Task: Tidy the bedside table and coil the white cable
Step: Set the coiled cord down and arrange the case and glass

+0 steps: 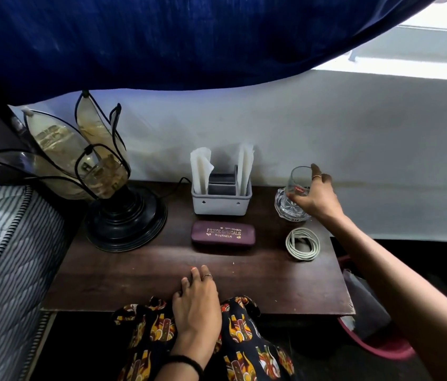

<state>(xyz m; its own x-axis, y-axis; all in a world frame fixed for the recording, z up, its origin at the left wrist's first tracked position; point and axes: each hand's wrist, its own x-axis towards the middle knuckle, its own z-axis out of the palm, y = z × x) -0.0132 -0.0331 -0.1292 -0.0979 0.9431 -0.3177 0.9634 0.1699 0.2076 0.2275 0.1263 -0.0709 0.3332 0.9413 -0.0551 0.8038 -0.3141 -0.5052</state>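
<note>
Head view is showing the right hand [316,198] reaching to the two o'clock corner of the bedside table [140,273], its fingers curling round a clear glass [299,182] that is standing in a cut-glass bowl [285,207]. Just below it, toward four o'clock, the white cable [302,244] is lying coiled on the wood, apart from the maroon spectacle case [223,234] at centre. At six o'clock the left hand [197,303] is resting flat with relaxed fingers, holding nothing.

White cable [302,244]; maroon case [223,234]; blue curtain [161,37].
</note>
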